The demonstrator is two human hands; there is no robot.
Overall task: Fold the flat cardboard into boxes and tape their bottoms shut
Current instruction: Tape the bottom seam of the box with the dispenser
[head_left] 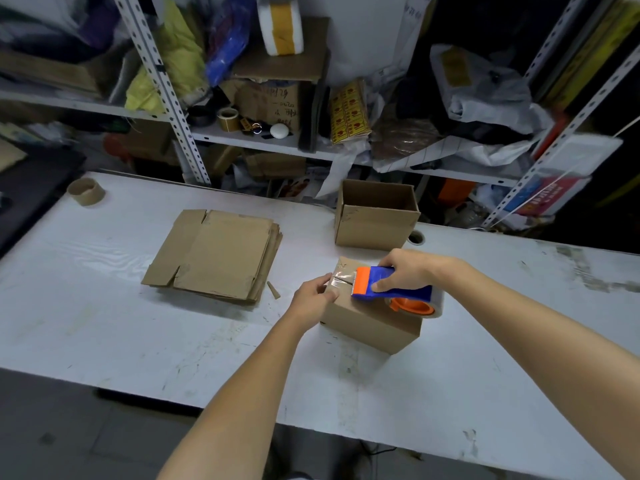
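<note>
The scuffed white tabletop (138, 341) runs under both hands, and grey metal shelving (162, 81) crammed with bags and cartons rises beyond it. Well to the left of the left hand lies a stack of flat brown cardboard sheets (218, 254). Beyond the right hand and apart from it, 1 open-topped brown cardboard box (374, 223) stands upright. Directly under both hands sits 1 closed brown cardboard box (367, 323).

The right hand (408, 268) grips the blue and orange plastic tape dispenser (388, 289), fingers curled round its blue body. Its orange toothed end rests on the closed box's top. A strip of clear tape (341, 277) stretches from that end to the left hand (311, 299), which grips the closed box's upper left edge, thumb on top at the tape and fingers curled down the side.

Far to the left of the left hand stands an empty brown cardboard tape core (86, 191). A small cardboard scrap (273, 290) lies between the left hand and the stack, just beside the stack.
</note>
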